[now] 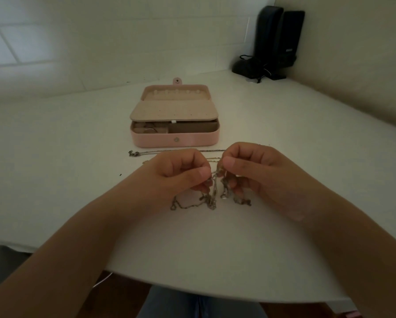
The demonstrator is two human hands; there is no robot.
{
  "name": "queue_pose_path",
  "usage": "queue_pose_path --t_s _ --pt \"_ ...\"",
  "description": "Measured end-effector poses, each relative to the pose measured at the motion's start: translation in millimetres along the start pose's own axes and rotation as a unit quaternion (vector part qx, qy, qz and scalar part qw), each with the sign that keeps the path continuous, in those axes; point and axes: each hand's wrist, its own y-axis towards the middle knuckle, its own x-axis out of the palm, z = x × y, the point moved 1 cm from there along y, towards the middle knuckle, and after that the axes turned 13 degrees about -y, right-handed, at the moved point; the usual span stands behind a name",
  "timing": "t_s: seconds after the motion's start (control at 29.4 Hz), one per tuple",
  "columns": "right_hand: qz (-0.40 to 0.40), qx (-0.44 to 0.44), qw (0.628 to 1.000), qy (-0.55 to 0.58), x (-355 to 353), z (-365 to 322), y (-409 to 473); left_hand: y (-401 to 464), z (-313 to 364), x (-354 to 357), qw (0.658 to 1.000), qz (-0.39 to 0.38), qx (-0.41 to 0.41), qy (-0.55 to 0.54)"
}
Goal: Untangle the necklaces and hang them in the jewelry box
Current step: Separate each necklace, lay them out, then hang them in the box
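Observation:
A tangle of thin metal necklaces hangs between my two hands just above the white table. My left hand pinches strands of the tangle at its left side. My right hand pinches strands at its right side. Loops of chain droop below both hands onto the table. One straightened chain lies flat on the table behind my hands. Beyond it stands the pink jewelry box, its lid open with a row of small hooks along the lid's top.
Two black speakers with cables stand in the far right corner against the wall. The table's front edge curves close to my body. A small dark speck lies left of my hands.

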Motion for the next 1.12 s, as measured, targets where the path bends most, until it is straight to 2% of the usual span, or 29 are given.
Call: queue_pose_path --t_s 0.17,0.31,0.58,0.75,0.99,1.12 --pt "-0.011 -0.002 0.999 0.039 -1.0 0.1 1.9 1.3 -3.8 -2.3 1.0 0.0 -0.007 -0.015" --pt "-0.015 0.007 0.997 0.073 1.2 -2.2 0.2 1.7 -3.6 -5.2 1.0 0.015 0.021 -0.006" --pt "0.044 0.014 0.999 -0.015 -1.9 0.0 1.2 1.7 -1.4 -8.1 0.994 -0.01 0.04 -0.105" --pt "0.05 -0.003 0.993 -0.108 1.6 -3.4 -3.2 5.7 -4.2 -7.7 0.991 0.032 0.024 -0.13" --pt "0.054 -0.059 0.973 -0.217 9.2 -3.6 -2.9 3.4 -2.0 -5.3 0.99 0.025 0.018 -0.141" --pt "0.087 -0.079 0.969 -0.216 7.5 -1.5 -2.0 2.5 -0.6 -6.0 0.987 0.034 0.015 -0.156"
